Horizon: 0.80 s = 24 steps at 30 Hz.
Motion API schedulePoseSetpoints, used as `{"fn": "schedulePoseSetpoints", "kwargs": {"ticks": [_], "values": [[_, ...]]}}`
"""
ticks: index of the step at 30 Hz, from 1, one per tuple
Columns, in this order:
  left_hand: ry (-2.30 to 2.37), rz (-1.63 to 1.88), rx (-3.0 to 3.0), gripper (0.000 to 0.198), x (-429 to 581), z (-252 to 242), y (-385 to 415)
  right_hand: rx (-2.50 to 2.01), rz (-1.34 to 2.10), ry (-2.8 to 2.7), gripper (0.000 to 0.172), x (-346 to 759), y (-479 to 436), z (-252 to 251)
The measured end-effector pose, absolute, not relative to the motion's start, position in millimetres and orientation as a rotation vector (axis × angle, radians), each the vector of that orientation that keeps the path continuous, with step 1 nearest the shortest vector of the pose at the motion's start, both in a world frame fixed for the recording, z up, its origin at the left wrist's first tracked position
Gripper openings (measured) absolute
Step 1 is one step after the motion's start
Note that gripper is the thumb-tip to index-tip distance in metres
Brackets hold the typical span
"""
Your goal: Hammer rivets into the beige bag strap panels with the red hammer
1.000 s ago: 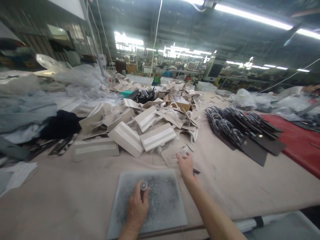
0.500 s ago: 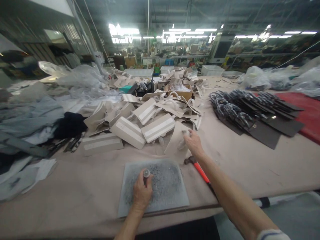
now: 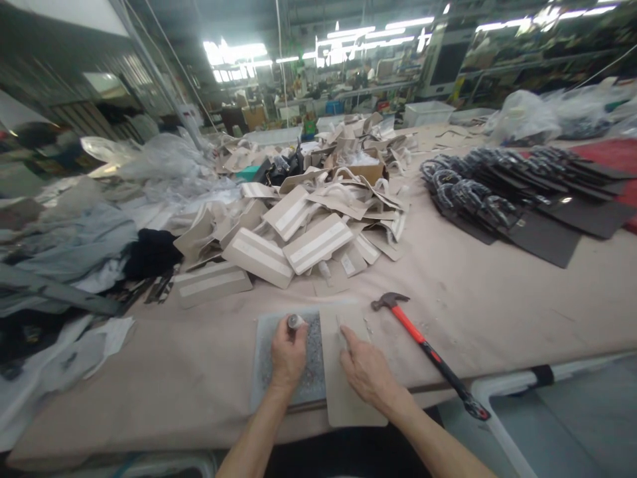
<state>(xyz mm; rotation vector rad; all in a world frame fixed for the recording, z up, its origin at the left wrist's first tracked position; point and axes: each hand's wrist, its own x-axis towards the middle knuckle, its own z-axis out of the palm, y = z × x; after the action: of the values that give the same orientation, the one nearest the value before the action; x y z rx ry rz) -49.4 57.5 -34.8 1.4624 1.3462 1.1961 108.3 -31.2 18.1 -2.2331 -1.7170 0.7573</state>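
Observation:
My left hand point(image 3: 288, 355) is closed around a short metal punch point(image 3: 295, 322), its round end facing up, above the grey pitted board point(image 3: 263, 372). The punch's lower end is hidden by the fingers. A flat beige bag panel point(image 3: 348, 405) lies across the right part of the board and overhangs the table's front edge. My right hand point(image 3: 368, 372) rests on this panel, its fingers closed on a small whitish part near the panel's upper middle. To the right lies a claw hammer point(image 3: 411, 325) with a red and black handle, touched by neither hand.
A heap of beige panels with pale strips point(image 3: 318, 244) lies beyond the board. Dark panels with plastic-wrapped handles point(image 3: 537, 232) are stacked at the right. Clothing and plastic point(image 3: 84, 232) cover the left side. A white tube frame point(image 3: 512, 383) runs by the front edge.
My right hand has brought the beige panel from the edge of the heap toward me onto the board. The left hand keeps the punch. The whole hammer now shows.

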Motion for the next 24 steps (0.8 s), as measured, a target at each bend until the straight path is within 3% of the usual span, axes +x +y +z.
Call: {"fn": "schedulePoseSetpoints", "kwargs": {"ticks": [7, 13, 24], "values": [[0.879, 1.057, 1.338, 0.027, 11, -22, 86, -2.279, 0.851, -1.648, 0.043, 107, -30, 18], [0.864, 1.024, 1.257, 0.031, 28, -48, 92, -2.28, 0.833, -1.59, 0.041, 108, -31, 11], [0.831, 0.987, 1.318, 0.025, 24, -54, 92, -2.189, 0.874, -1.53, 0.045, 111, -34, 1]]}}
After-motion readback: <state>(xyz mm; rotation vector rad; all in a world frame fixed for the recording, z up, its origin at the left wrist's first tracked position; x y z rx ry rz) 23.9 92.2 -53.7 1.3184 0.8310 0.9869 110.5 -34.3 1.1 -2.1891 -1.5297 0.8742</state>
